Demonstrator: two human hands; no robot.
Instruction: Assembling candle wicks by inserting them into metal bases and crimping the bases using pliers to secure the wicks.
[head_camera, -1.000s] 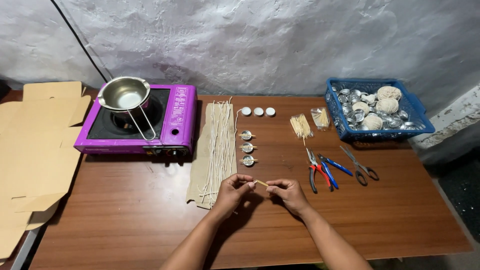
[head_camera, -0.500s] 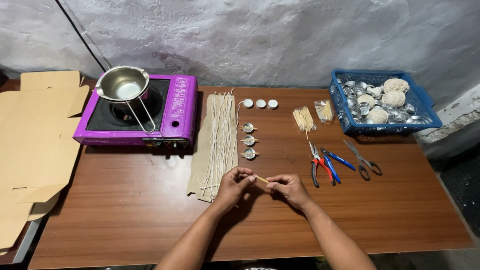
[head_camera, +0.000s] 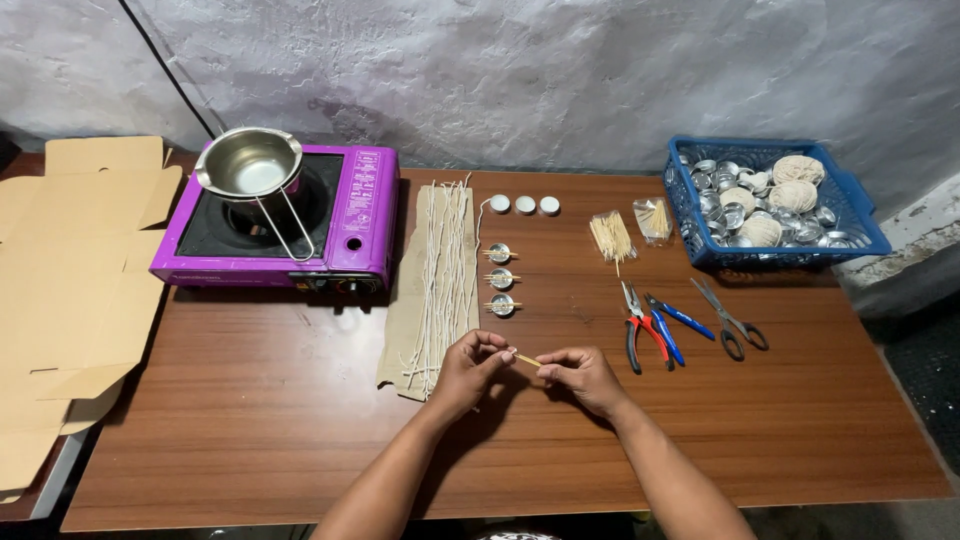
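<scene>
Both hands low over the counter (head_camera: 250, 400). Left hand (head_camera: 468, 368) and right hand (head_camera: 582, 375) each pinch one end of a thin wooden stick (head_camera: 527, 359), fingers closed on it, just beside the cloth of white wicks (head_camera: 438, 272).

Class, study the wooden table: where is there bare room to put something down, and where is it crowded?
Bare wood lies along the near edge of the table, left of the left hand, below the purple stove. More lies right of the right hand, below the scissors. Crowded: the strip from the wicks on cloth through the metal cups and pliers to the blue basket.
</scene>
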